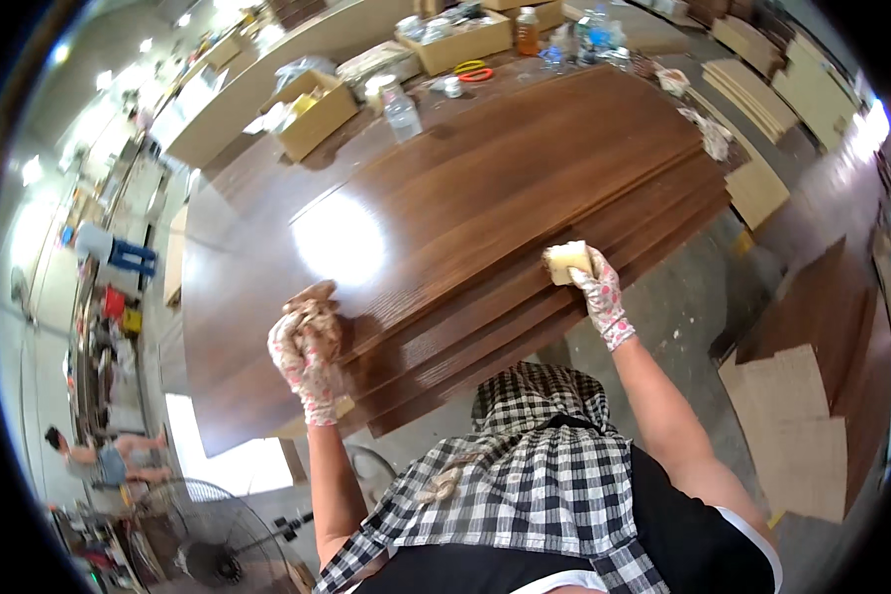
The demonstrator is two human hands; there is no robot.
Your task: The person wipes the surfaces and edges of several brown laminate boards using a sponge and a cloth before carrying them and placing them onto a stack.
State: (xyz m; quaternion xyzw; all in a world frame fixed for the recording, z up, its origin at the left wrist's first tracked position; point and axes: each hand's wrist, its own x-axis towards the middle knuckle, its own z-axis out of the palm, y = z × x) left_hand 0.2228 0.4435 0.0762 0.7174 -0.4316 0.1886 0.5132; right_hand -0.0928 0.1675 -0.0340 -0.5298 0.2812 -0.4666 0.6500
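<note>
A stack of dark brown wooden panels (505, 188) lies in front of me, its top glossy with a bright light reflection. My left hand (305, 361), in a white glove with pink spots, is closed round a crumpled brown-stained rag (315, 307) over the near left part of the top panel. In a matching glove, my right hand (602, 292) grips a pale yellow sponge (566, 261) at the stack's near edge, right of the middle. The sponge's left end looks browned. Wet-looking streaks show along the near edge between my hands.
Beyond the panels stand a clear bottle (401, 114), an open cardboard box (312, 114), orange-handled scissors (475, 74) and several other bottles. A stained cloth (705, 134) lies at the far right corner. A fan (213, 544) stands lower left; cardboard sheets (787, 426) lie at right. Two people are at left.
</note>
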